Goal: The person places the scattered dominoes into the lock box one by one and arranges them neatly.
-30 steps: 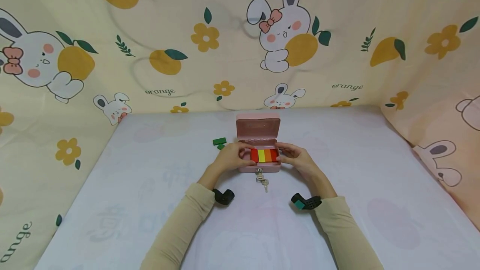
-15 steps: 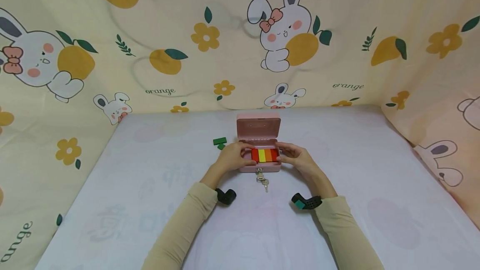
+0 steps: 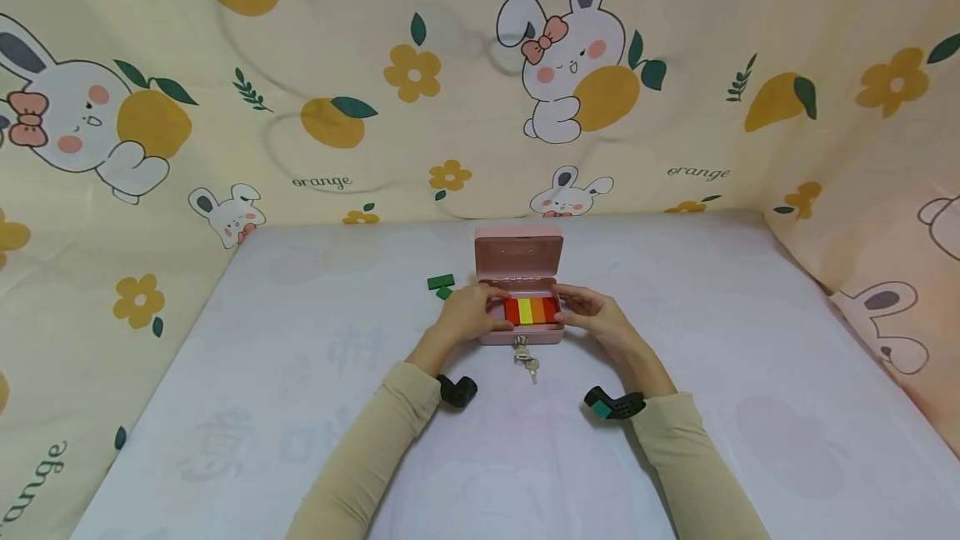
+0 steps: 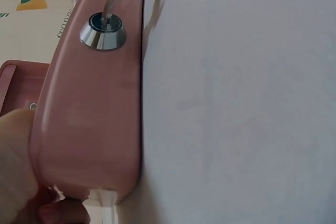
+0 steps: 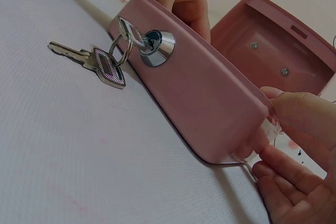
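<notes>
A pink metal cash box (image 3: 495, 339) stands with its lid (image 3: 519, 257) up. Inside, a row of colored blocks (image 3: 526, 312) runs red, yellow, orange, red. My left hand (image 3: 465, 312) reaches over the left end, its thumb and index finger pinching the red block at that end of the row. My right hand (image 3: 600, 319) grips the box's right end, with the thumb over the rim and other fingers outside the wall. A key sits in the front lock (image 5: 159, 48), and a second key (image 5: 86, 61) hangs from its ring. Both wrist views hide the blocks behind the front wall.
Two green blocks (image 3: 441, 282) lie on the white tabletop (image 3: 315, 407), left of the box behind my left hand. A patterned curtain (image 3: 420, 132) with rabbits and oranges rises along the table's back and sides.
My left forearm has shifted slightly right. Both hands stay at the box ends, and the row of blocks looks nearly the same. The head view has drifted a little.
</notes>
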A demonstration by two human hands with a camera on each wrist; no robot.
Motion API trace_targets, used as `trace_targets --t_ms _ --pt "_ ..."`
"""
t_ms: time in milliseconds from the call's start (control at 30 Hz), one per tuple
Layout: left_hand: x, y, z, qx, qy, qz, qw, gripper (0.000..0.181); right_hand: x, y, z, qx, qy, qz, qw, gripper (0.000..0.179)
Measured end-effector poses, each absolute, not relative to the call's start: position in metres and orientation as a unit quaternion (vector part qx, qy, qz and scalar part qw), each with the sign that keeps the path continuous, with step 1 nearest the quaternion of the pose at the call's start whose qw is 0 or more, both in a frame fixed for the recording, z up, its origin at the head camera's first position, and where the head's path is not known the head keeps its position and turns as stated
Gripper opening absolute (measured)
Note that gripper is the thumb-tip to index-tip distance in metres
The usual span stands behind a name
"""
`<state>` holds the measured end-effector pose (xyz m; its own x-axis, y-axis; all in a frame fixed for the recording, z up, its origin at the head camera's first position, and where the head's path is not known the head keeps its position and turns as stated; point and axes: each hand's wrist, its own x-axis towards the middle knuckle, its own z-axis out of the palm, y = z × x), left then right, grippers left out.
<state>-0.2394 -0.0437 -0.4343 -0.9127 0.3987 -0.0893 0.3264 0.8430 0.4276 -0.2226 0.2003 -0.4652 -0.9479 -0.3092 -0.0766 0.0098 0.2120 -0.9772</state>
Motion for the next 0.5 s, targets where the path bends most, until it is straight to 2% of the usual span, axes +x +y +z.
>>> trace_targets --t_ms 500 --pt "-0.2394 -0.0412 -0.4330 0.185 0.959 0.194 0.091 0.054 -0.2232 0.2009 -0.4652 -0.094 0.768 -0.621 0.130 0.056"
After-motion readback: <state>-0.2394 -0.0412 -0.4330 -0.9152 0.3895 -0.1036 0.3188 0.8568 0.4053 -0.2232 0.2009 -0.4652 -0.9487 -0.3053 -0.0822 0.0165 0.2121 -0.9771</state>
